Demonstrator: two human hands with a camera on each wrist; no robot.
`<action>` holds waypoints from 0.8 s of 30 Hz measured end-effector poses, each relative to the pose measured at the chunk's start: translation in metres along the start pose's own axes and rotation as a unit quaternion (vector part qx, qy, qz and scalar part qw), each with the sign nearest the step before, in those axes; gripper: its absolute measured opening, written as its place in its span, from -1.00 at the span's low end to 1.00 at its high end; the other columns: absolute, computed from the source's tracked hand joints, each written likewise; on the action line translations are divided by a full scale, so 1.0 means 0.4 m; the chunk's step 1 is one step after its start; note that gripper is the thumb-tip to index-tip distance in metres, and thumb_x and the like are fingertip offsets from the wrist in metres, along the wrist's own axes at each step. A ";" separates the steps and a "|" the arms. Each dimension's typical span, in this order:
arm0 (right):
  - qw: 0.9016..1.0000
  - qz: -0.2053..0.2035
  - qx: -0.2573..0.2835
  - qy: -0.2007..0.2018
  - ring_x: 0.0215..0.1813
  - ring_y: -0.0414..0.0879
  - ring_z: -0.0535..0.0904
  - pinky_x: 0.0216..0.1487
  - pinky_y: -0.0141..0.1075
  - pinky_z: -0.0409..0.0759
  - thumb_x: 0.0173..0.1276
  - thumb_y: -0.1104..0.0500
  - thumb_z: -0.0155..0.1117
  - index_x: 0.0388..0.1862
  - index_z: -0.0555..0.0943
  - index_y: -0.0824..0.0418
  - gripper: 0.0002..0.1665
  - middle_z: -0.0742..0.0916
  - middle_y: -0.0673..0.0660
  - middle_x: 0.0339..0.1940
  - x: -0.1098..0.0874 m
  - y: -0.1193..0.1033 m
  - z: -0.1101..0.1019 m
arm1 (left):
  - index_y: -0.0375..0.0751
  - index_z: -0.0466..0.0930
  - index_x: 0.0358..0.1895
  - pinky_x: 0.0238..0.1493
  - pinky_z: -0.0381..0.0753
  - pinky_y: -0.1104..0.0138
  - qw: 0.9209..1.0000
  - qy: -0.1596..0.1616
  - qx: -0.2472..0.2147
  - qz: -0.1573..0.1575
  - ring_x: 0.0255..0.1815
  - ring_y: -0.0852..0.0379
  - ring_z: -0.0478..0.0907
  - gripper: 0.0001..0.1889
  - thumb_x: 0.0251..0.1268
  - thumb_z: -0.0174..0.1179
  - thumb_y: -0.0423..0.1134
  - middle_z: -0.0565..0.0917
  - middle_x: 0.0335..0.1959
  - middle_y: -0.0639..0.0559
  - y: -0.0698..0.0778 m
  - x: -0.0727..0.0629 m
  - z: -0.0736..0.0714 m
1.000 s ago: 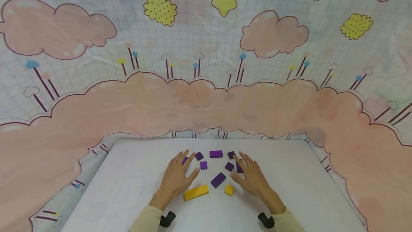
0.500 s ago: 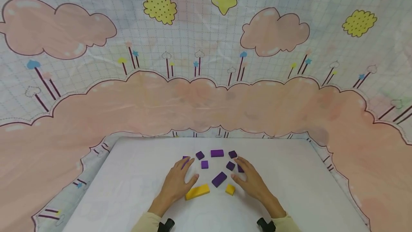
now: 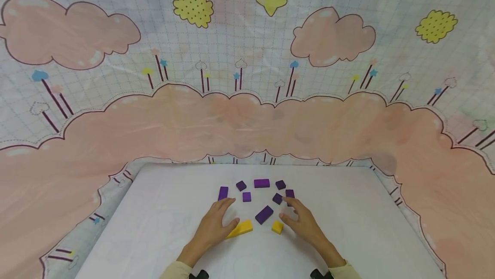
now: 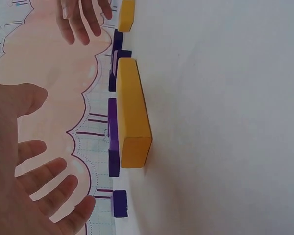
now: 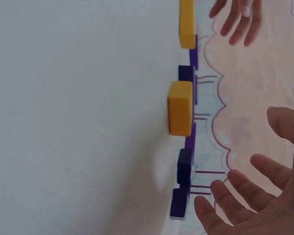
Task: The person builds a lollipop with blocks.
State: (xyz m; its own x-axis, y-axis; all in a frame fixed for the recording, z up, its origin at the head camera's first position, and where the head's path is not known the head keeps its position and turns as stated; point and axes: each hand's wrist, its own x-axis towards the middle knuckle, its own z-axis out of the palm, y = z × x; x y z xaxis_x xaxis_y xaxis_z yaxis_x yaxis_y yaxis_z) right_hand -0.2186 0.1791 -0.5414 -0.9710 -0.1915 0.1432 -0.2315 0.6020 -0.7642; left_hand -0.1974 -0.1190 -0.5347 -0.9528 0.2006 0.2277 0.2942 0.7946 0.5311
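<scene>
My left hand point(image 3: 212, 226) hovers over the left side of the blocks, fingers bent loosely and holding nothing. Its thumb passes in front of the long yellow block point(image 3: 242, 228), apart from it in the left wrist view. A purple rectangular block point(image 3: 223, 193) lies just beyond those fingertips. On the right side, my right hand point(image 3: 307, 225) is likewise relaxed, with nothing in its grasp. Its fingertips come near a dark purple cube point(image 3: 277, 198) and an upright purple block point(image 3: 290, 196); contact is not clear. The short yellow block point(image 3: 277, 227) sits left of that hand.
Between the hands lies a slanted purple block point(image 3: 264, 215). Farther back are a purple cube point(image 3: 246, 197), a long purple block point(image 3: 261, 183) and dark cubes point(image 3: 241, 185) on either side of it. The white table point(image 3: 154, 227) meets a patterned cloth point(image 3: 247, 128) behind.
Both hands have drawn back a little toward the person, uncovering more of the outer purple blocks. The left hand now covers part of the long yellow block. The blocks keep their arrangement.
</scene>
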 end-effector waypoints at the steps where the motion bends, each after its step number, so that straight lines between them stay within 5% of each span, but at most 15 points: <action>1: 1.000 0.001 0.004 0.001 0.35 0.12 0.49 0.32 0.06 0.52 0.35 -0.01 0.32 0.36 0.47 0.11 -0.37 0.56 0.12 0.37 -0.001 0.002 0.003 | -0.01 0.39 0.39 0.32 0.49 -0.08 1.000 -0.001 -0.004 0.002 0.38 -0.11 0.40 -0.36 0.25 0.28 0.03 0.45 0.37 -0.06 -0.001 -0.002 0.002; 11: 0.999 0.029 0.036 -0.005 0.25 0.05 0.56 0.26 0.00 0.57 0.29 0.05 0.39 0.29 0.52 0.11 -0.41 0.63 0.09 0.28 -0.011 0.007 0.020 | -0.03 0.46 0.31 0.27 0.51 -0.11 0.999 -0.010 -0.037 -0.002 0.34 -0.12 0.45 -0.41 0.20 0.34 -0.03 0.51 0.31 -0.06 -0.011 -0.019 0.021; 24: 0.999 0.019 0.029 -0.010 -0.03 0.01 0.63 -0.10 -0.37 0.61 0.09 0.17 0.54 0.11 0.61 0.17 -0.43 0.73 0.13 0.05 -0.027 0.018 0.028 | -0.19 0.51 0.24 0.09 0.65 0.09 0.996 -0.062 -0.071 0.002 0.08 0.02 0.59 -0.40 0.13 0.41 -0.09 0.62 0.14 -0.01 -0.046 -0.023 0.040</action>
State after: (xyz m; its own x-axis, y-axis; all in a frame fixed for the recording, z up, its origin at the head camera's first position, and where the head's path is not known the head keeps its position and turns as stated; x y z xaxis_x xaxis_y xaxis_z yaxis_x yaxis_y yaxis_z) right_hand -0.2092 0.1766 -0.5555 -0.9774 -0.1850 0.1024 -0.1909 0.5637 -0.8036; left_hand -0.1954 -0.1263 -0.5597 -0.9511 0.2790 0.1328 0.2969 0.7058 0.6432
